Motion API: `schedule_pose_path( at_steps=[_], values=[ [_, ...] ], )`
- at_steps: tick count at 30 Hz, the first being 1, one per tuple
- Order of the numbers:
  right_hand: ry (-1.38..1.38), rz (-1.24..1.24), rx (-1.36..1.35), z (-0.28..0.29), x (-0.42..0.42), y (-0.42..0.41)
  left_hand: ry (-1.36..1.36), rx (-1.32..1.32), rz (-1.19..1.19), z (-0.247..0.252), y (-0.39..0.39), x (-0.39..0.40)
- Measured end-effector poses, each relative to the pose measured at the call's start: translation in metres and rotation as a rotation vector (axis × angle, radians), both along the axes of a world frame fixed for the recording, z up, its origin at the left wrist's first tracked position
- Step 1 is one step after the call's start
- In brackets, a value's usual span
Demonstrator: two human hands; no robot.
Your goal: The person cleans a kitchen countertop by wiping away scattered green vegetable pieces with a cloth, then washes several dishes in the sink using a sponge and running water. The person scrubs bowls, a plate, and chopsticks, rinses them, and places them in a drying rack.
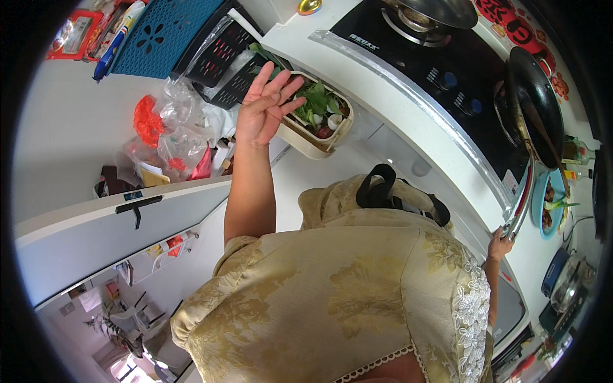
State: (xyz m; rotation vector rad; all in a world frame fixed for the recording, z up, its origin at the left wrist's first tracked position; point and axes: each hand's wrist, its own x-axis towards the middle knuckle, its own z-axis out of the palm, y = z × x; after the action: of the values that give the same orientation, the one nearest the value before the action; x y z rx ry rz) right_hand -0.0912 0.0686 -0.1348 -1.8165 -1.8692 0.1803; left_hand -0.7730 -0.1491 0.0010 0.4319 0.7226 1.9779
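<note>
My left hand [266, 105] is raised palm up with its fingers spread, holding nothing. It appears beside a cream waste bin [352, 119] containing green leaves, eggshells and other scraps. At the right, my right hand [500, 245] grips the end of the long metal handle of a dark wok [543, 95]. The wok is tilted over the right burner of a black gas stove [407, 72], and a brown spatula [541, 122] lies in it. Near the wok handle, a light blue bowl [539, 215] on the counter contains brown pieces of food and a green-and-white stalk.
Another metal pan [445, 12] stands on the far burner. The white counter edge [383, 91] curves past my front. Blue [143, 43] and black [215, 52] baskets stand at upper left, above plastic bags [184, 143]. A door [182, 201] is at my left; bottles [577, 152] stand by the stove.
</note>
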Motion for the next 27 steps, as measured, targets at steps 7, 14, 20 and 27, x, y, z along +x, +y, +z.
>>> schedule_pose_path(
  at_steps=[7,14,20,27],
  values=[
    [-0.108,-0.001,-0.048,-0.001,0.006,0.001,0.068,0.156,0.007,0.029,0.000,0.021],
    [-0.096,-0.008,-0.046,0.000,0.002,0.002,0.024,0.276,-0.046,0.047,-0.002,0.033],
    [-0.139,0.019,-0.026,-0.003,0.010,0.003,0.448,0.046,0.084,0.047,0.000,0.046],
    [-0.228,0.006,0.020,0.003,0.002,-0.001,1.077,-0.776,0.268,-0.026,0.010,0.023]
  ],
)
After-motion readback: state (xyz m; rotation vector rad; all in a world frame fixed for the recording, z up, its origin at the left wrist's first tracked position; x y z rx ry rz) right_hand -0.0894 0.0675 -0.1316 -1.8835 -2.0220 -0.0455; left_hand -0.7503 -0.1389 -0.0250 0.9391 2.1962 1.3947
